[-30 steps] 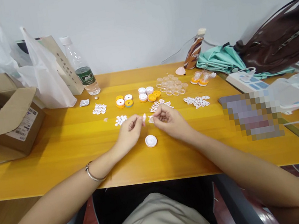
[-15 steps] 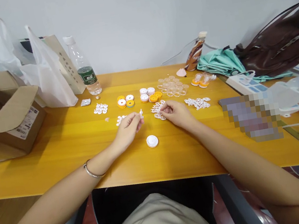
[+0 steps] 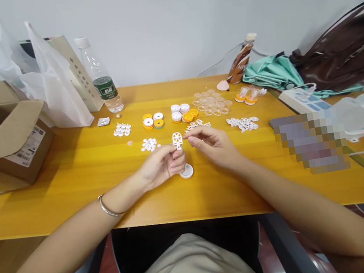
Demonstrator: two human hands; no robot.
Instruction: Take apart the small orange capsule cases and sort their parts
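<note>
My left hand (image 3: 166,165) pinches a small white openwork plastic piece (image 3: 177,139), held upright over the table. Just right of that piece is my right hand (image 3: 214,146), with thumb and forefinger apart and nothing visible between them. Partly behind my left fingers, a round white plastic disc (image 3: 187,171) lies flat on the table. A pile of similar white openwork pieces (image 3: 197,125) sits behind my right fingers, partly covered by them. Small white oval pieces (image 3: 149,144) are spread beyond my left hand.
Orange and white round cases (image 3: 153,120), white and orange ones (image 3: 183,112) and clear rings (image 3: 212,103) stand farther back. More white openwork pieces (image 3: 243,123) lie right. A water bottle (image 3: 105,86), cardboard box (image 3: 4,138), brown bag (image 3: 344,46) and power strip (image 3: 303,100) flank the work area.
The left hand has moved right and nearer, and the openwork piece now stands above its fingertips. The right hand has lifted off the pile, its fingers opened. The view has shifted slightly.
</note>
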